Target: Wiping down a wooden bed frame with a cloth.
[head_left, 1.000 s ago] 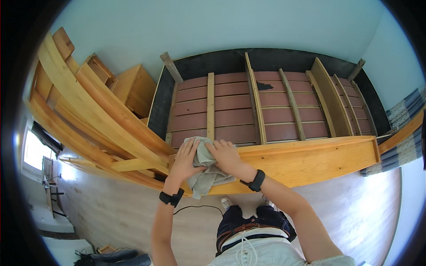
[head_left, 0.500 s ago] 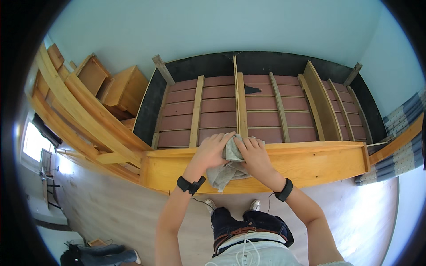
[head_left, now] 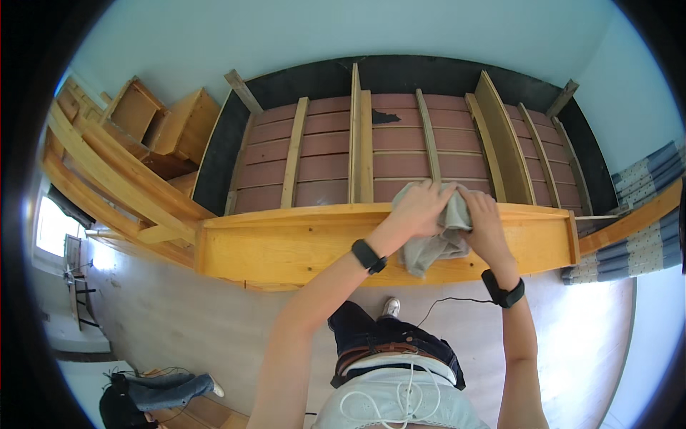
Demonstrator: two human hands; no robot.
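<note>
A grey cloth (head_left: 437,247) drapes over the top edge of a yellow wooden side board (head_left: 343,239), its loose end hanging down the near face. My left hand (head_left: 423,209) is closed over the cloth's left part, fingers bent across the board's top edge. Beside it on the right, my right hand (head_left: 486,225) grips the cloth's other side, with its fingers laid over the same edge. Bunched cloth fills the gap between the two hands. Both wrists wear black bands.
Behind the board lies a frame with reddish slats (head_left: 329,168), wooden crossbars and a dark back panel (head_left: 307,84). Wooden furniture (head_left: 175,132) stands at left, a blue checked curtain (head_left: 654,179) at right. Another person (head_left: 153,400) is low at the bottom left. A thin cable (head_left: 457,300) trails by my right wrist.
Both hands have slid the cloth rightward along the board's top edge. My body has shifted too, so the frame sits slightly higher and farther left in view.
</note>
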